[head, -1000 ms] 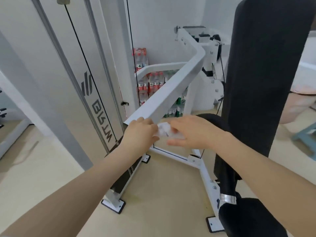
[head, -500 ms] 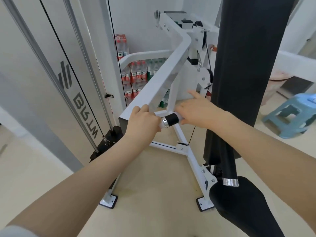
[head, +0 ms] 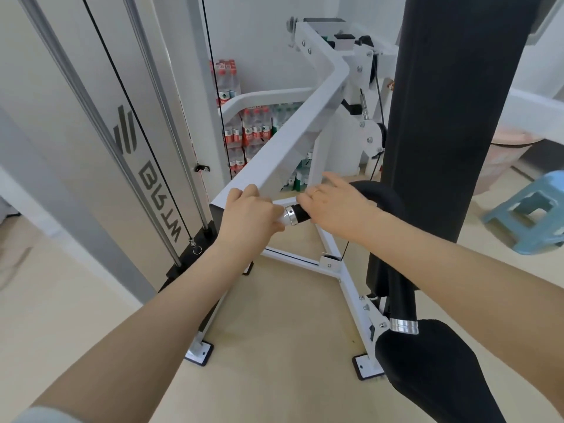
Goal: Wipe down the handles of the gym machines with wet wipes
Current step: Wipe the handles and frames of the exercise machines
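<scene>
Both hands have slid closer along the grip since half a second ago, and the head view has tilted a little lower, bringing more of the black seat pad (head: pixel 439 370) into sight at the bottom right. Nearest the viewer, the two bare forearms reach forward and converge on the handle (head: pixel 297 214), a short black grip with a chrome collar at the end of the white arm (head: pixel 290 141) of the machine. Its long axis runs roughly left to right between the hands, tilted slightly up toward the right. The left hand (head: pixel 248 216) is clenched around the white end of the bar just left of the collar, bracing it. The right hand (head: pixel 335 209) curls over the black section with its fingers partly spread; no wet wipe is visible now, and I cannot tell whether one is tucked under that palm. The right hand is the one on the grip, so any wiping stroke would probably travel along that axis. Farther off stand the tall black back pad (head: pixel 451 117), a blue stool (head: pixel 531 215) on the floor, and stacked water bottles (head: pixel 250 126) by the wall.
</scene>
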